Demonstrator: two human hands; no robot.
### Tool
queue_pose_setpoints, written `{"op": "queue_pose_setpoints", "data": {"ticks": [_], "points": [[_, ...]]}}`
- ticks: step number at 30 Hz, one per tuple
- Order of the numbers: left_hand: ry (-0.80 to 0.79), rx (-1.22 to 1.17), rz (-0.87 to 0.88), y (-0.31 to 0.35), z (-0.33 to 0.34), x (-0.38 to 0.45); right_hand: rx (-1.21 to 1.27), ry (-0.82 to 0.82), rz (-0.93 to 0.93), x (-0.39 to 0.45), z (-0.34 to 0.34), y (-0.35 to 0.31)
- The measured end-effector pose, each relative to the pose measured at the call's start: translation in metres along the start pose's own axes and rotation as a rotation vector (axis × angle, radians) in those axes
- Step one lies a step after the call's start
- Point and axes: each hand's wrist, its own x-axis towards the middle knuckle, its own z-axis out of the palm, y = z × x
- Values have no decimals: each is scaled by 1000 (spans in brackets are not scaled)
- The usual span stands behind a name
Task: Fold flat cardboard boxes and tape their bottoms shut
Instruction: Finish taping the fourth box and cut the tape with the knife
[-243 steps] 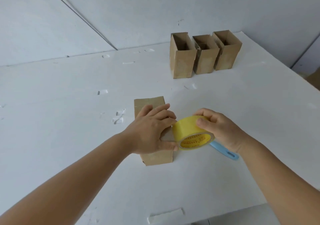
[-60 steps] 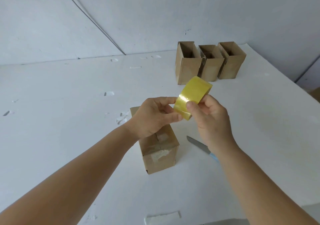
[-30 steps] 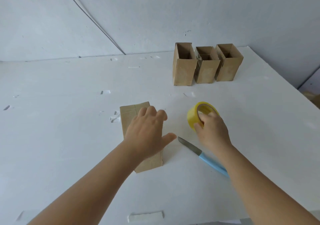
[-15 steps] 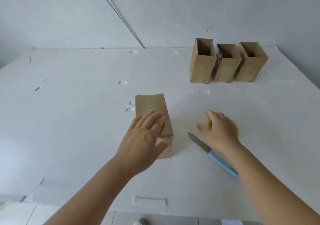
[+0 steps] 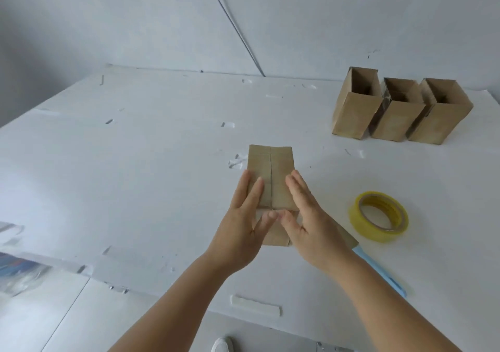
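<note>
A brown cardboard box [image 5: 271,173] lies on its side in the middle of the white table [image 5: 135,175], its taped bottom toward me. My left hand [image 5: 243,224] rests on the box's left side with straight fingers. My right hand [image 5: 311,224] rests on its right side, also with straight fingers; the thumbs meet over the near end. A yellow roll of tape [image 5: 378,216] lies flat on the table to the right of my right hand, apart from it.
Three folded open-topped boxes [image 5: 400,108] stand in a row at the back right. A knife with a light blue handle [image 5: 378,273] lies under my right forearm. A white strip [image 5: 255,305] and small tape scraps [image 5: 235,162] lie on the table.
My right hand has let go of the tape roll and moved left onto the box. My left hand stays on the box. The camera has shifted left.
</note>
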Motion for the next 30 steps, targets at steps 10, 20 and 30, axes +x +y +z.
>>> {"op": "queue_pose_setpoints", "data": {"ticks": [10,20,30], "points": [[98,-58,83,-19,-13,10,-250,270,-123,5,7,0],[5,111,160,-28,-13,15,-182,240,-102,8,4,5],[-169,-14,164,-33,-46,13,-253,105,-210,9,-22,-12]]}}
